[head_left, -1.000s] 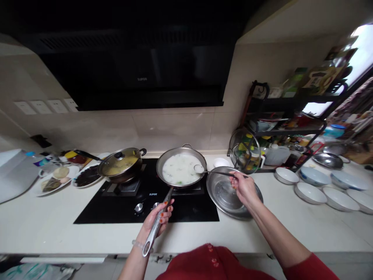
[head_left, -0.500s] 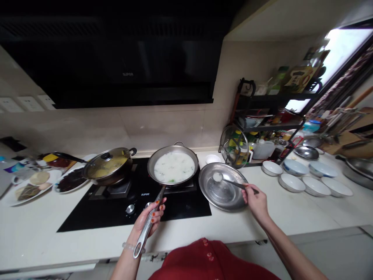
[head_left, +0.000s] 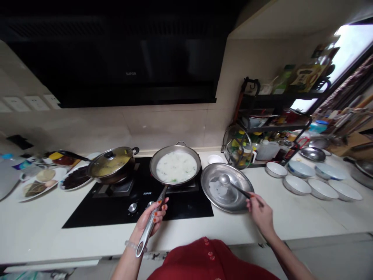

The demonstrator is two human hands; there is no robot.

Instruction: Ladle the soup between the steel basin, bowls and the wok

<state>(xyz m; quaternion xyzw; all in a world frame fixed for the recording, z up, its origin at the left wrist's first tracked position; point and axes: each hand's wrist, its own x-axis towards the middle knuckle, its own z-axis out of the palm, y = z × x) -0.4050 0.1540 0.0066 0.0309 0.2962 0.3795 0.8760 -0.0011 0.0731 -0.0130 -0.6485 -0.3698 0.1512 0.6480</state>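
Observation:
My left hand (head_left: 153, 217) is closed around the long metal handle of a frying pan (head_left: 153, 171) on the right burner. Milky white soup (head_left: 176, 166) with green bits fills much of the pan. On the right, my right hand (head_left: 260, 214) grips the dark handle of a ladle (head_left: 225, 179). The ladle's round metal head is low over a wide steel basin (head_left: 244, 179), which stands on the counter beside the stove. A pale, shiny patch lies in the basin just left of and below the ladle head; I cannot tell whether the head touches the bottom.
A lidded pan (head_left: 116, 171) stands on the left burner of the black cooktop (head_left: 96, 216). Left of it are plates of food (head_left: 43, 186). Several bowls (head_left: 296, 184) sit at right, before a spice rack (head_left: 274, 127). A glass lid (head_left: 237, 146) leans behind the basin.
The ladle head, pale inside before, now shows grey metal and sits slightly right and lower in the basin. My right hand moved slightly right and down. The left hand keeps its grip.

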